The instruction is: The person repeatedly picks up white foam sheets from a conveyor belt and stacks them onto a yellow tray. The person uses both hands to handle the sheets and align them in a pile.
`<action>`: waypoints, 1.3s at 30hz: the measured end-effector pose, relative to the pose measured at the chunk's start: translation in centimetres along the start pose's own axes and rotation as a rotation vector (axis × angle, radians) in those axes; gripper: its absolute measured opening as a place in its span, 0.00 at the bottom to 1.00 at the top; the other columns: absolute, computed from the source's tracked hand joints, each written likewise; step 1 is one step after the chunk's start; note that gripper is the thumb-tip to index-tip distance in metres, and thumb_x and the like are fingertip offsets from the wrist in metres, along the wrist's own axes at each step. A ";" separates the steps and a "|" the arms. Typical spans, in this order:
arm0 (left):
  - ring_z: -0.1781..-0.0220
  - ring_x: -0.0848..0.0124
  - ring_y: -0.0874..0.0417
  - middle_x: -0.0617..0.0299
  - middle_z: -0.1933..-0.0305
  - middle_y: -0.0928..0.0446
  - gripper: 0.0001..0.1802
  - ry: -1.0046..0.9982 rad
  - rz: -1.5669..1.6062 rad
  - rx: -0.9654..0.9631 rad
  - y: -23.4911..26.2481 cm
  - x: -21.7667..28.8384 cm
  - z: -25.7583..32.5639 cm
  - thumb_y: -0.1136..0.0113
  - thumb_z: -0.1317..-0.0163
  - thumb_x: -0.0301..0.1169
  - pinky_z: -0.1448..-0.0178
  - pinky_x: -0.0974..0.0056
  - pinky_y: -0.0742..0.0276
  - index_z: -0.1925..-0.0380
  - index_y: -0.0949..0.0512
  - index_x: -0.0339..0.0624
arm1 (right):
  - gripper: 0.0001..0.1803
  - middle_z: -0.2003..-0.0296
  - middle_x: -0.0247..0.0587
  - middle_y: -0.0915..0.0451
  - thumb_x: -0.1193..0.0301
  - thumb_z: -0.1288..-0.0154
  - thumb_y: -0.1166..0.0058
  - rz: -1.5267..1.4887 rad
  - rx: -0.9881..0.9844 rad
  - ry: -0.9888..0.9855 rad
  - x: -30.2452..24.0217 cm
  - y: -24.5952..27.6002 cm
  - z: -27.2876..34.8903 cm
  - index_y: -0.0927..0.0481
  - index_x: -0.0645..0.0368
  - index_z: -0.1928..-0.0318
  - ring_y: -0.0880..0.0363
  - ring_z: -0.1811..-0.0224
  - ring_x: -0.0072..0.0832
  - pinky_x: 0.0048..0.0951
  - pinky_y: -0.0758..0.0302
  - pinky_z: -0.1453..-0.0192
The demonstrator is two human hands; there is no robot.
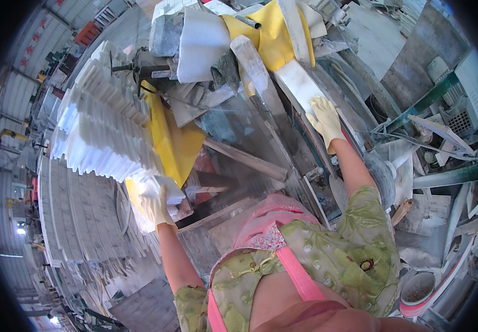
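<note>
Gripping one white stone piece [164, 191], centre-left: gloved left hand [153, 206] | gloved right hand [325, 119] flat, fingers spread, on one pale stone slab [300, 86], upper centre

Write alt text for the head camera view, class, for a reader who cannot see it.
Seen from above, a person's gloved left hand grips a white stone piece beside stacked white mouldings, while the gloved right hand presses flat on a pale stone slab on a dusty machine bench. Yellow cloth and stone offcuts lie around.
</note>
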State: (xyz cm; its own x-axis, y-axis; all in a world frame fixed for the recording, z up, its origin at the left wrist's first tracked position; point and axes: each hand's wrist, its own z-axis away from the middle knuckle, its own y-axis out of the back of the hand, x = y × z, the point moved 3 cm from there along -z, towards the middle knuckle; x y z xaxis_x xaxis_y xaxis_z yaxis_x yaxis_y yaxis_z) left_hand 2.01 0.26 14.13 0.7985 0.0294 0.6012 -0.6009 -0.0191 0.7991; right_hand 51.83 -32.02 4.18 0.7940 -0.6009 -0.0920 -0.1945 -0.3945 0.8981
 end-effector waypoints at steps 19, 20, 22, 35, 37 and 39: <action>0.31 0.46 0.29 0.35 0.34 0.29 0.57 -0.095 -0.192 0.051 0.0 -0.3 -0.1 0.33 0.48 0.58 0.29 0.52 0.34 0.30 0.39 0.24 | 0.30 0.32 0.52 0.30 0.56 0.30 0.47 -0.027 -0.186 -0.011 0.4 1.2 1.6 0.28 0.59 0.33 0.36 0.27 0.45 0.41 0.41 0.22; 0.32 0.45 0.29 0.34 0.34 0.29 0.57 -0.086 -0.208 0.053 -0.1 -0.5 -0.3 0.33 0.48 0.59 0.29 0.52 0.34 0.29 0.39 0.24 | 0.31 0.30 0.52 0.32 0.56 0.30 0.48 -0.029 -0.196 -0.018 0.5 1.2 1.7 0.29 0.58 0.32 0.37 0.26 0.45 0.42 0.42 0.22; 0.31 0.45 0.29 0.34 0.33 0.29 0.58 -0.089 -0.223 0.074 -0.2 -0.9 -0.5 0.33 0.49 0.60 0.29 0.52 0.34 0.29 0.39 0.24 | 0.32 0.27 0.52 0.35 0.55 0.29 0.49 -0.037 -0.258 -0.031 0.7 1.2 1.7 0.32 0.55 0.29 0.39 0.24 0.46 0.43 0.44 0.21; 0.30 0.45 0.30 0.34 0.32 0.30 0.59 -0.066 -0.220 0.075 0.1 -0.5 0.0 0.32 0.51 0.59 0.27 0.52 0.35 0.28 0.40 0.26 | 0.30 0.33 0.55 0.28 0.57 0.31 0.46 -0.009 -0.167 0.048 1.4 0.2 2.7 0.28 0.59 0.33 0.35 0.27 0.47 0.42 0.41 0.23; 0.30 0.45 0.29 0.34 0.32 0.30 0.59 -0.079 -0.238 0.089 0.2 -0.4 0.1 0.32 0.51 0.59 0.27 0.52 0.34 0.28 0.40 0.27 | 0.29 0.34 0.55 0.27 0.58 0.31 0.46 -0.039 -0.167 0.046 1.5 0.2 2.7 0.27 0.59 0.34 0.35 0.28 0.47 0.42 0.40 0.23; 0.31 0.45 0.29 0.34 0.32 0.30 0.59 -0.088 -0.249 0.107 0.3 -0.2 0.3 0.32 0.51 0.59 0.28 0.52 0.34 0.28 0.39 0.27 | 0.28 0.36 0.52 0.26 0.58 0.32 0.45 -0.033 -0.151 0.042 1.5 0.4 2.7 0.25 0.59 0.36 0.34 0.28 0.45 0.41 0.39 0.23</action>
State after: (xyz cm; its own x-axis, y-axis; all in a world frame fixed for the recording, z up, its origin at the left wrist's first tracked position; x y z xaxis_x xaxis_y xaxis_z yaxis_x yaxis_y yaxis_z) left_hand 1.66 -0.01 14.25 0.9240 -0.0407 0.3803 -0.3823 -0.1280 0.9151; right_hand 51.38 -34.91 3.25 0.8224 -0.5587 -0.1072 -0.0816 -0.3023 0.9497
